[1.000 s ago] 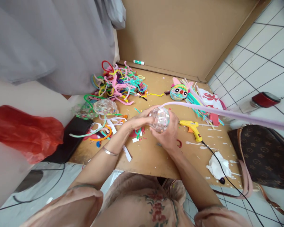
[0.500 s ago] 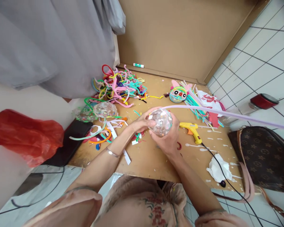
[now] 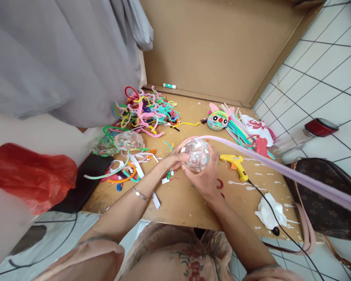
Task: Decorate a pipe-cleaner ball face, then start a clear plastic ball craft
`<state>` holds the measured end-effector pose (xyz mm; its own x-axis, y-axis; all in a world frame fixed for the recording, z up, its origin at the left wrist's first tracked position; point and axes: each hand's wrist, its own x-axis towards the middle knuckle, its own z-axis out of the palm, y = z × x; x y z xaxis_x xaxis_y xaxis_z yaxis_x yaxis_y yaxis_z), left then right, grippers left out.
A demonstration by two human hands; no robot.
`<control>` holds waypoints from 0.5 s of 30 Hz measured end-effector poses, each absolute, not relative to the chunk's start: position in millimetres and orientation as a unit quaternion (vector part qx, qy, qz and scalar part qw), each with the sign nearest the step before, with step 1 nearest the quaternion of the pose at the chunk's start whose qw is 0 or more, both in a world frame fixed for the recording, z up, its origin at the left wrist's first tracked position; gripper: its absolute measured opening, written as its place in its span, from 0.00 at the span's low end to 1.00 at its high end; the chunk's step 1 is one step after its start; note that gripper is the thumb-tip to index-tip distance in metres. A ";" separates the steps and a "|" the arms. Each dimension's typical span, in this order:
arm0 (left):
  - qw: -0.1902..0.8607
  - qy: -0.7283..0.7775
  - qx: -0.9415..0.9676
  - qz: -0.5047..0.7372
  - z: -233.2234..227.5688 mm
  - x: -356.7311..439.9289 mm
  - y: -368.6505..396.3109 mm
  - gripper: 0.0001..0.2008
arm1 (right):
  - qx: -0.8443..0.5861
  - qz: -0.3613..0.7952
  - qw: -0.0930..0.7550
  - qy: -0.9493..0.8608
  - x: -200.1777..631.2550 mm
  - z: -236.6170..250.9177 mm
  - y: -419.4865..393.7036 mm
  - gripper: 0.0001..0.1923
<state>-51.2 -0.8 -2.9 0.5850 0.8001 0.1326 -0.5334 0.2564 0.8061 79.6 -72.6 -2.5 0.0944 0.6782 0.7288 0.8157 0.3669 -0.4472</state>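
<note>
Both hands hold a clear ball [image 3: 195,155] with coloured flecks inside, above a wooden board [image 3: 187,195]. My right hand [image 3: 206,175] cups it from below and from the right. My left hand [image 3: 174,158] grips its left side, fingers near the top. A long lilac pipe cleaner [image 3: 280,168] starts at the top of the ball and runs off to the lower right. A yellow glue gun [image 3: 235,163] lies just right of my right hand.
A heap of coloured pipe cleaners [image 3: 146,109] lies at the back left, with another clear ball [image 3: 128,140] near it. A finished striped face figure [image 3: 218,119], a white tissue [image 3: 270,214], a brown bag [image 3: 321,195], a red bag [image 3: 29,171] and a red-lidded jar [image 3: 310,132] surround the board.
The ball and both hands stay together with only a slight shift. The free end of the lilac pipe cleaner has swung lower on the right. The camera tilted slightly.
</note>
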 end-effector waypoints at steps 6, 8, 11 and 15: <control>0.774 0.152 0.439 0.429 -5.3 -51.0 -0.6 0.56 | -0.556 -0.080 0.492 -0.665 78.2 -3.2 -71.7 0.46; 0.775 0.144 0.443 0.428 -5.6 -51.3 -0.1 0.58 | -0.559 -0.072 0.491 -0.665 78.0 -2.0 -72.4 0.46; 0.773 0.145 0.446 0.427 -4.0 -51.3 -0.1 0.60 | -0.564 -0.056 0.488 -0.663 77.7 -1.6 -73.4 0.47; 0.770 0.166 0.438 0.433 -1.6 -49.4 -1.0 0.59 | -0.568 -0.062 0.494 -0.655 76.3 -4.0 -72.7 0.47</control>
